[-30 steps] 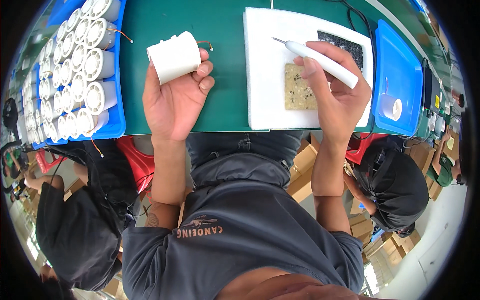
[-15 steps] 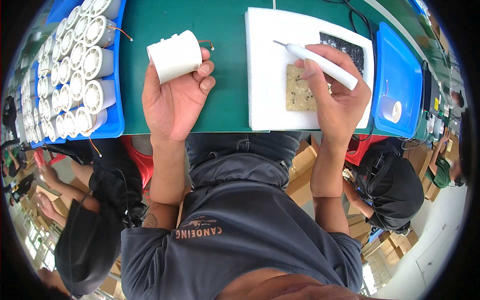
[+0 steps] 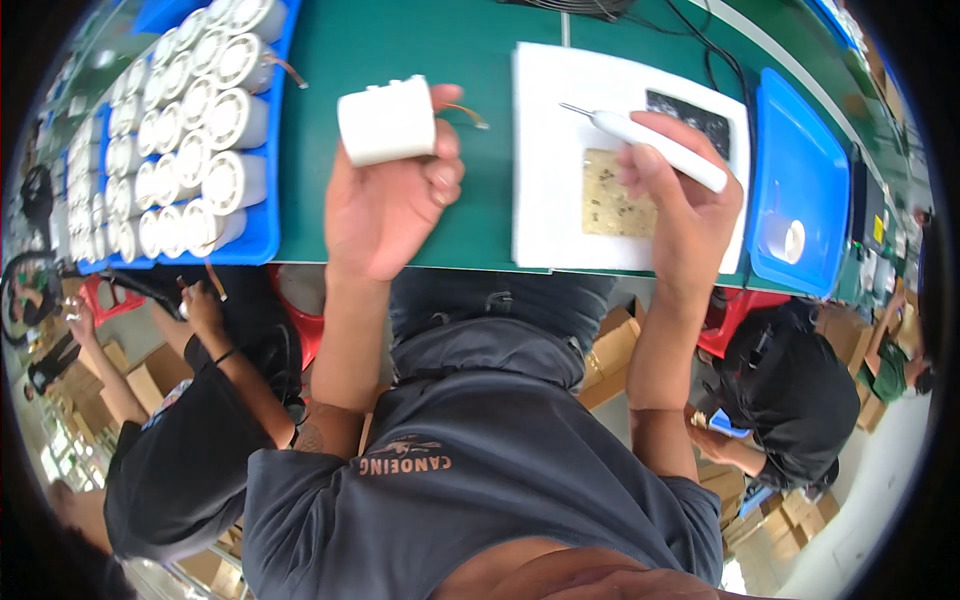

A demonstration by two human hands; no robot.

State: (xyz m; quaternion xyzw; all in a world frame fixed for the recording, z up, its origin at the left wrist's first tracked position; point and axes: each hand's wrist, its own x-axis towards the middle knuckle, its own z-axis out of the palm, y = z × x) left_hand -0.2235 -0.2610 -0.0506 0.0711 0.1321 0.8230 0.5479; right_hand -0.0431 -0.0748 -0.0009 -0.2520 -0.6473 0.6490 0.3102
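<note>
My left hand (image 3: 378, 225) holds a white plastic cylinder (image 3: 388, 122) above the green table, its fingers curled round the right end. A short orange-brown wire (image 3: 463, 112) with a small white plug sticks out beyond the fingers. My right hand (image 3: 690, 190) grips a white pen-shaped tool (image 3: 662, 148) with a thin metal shaft pointing left. That tool is over a white foam board (image 3: 548, 190), apart from the cylinder. Set in the board are a tan speckled pad (image 3: 612, 200) and a black speckled pad (image 3: 690, 118).
On the left, a blue tray (image 3: 262, 240) holds many white cylinders (image 3: 232, 180), some with wires. Another blue tray (image 3: 805, 130), at the right, has one white cylinder (image 3: 786, 241) in it. Black cables (image 3: 712, 60) run behind the board. People sit close on both sides.
The whole view has shifted, so the table things appear farther right. The held cylinder is turned more level, its open end less visible. Both grips stay the same. The left neighbour's arms have moved.
</note>
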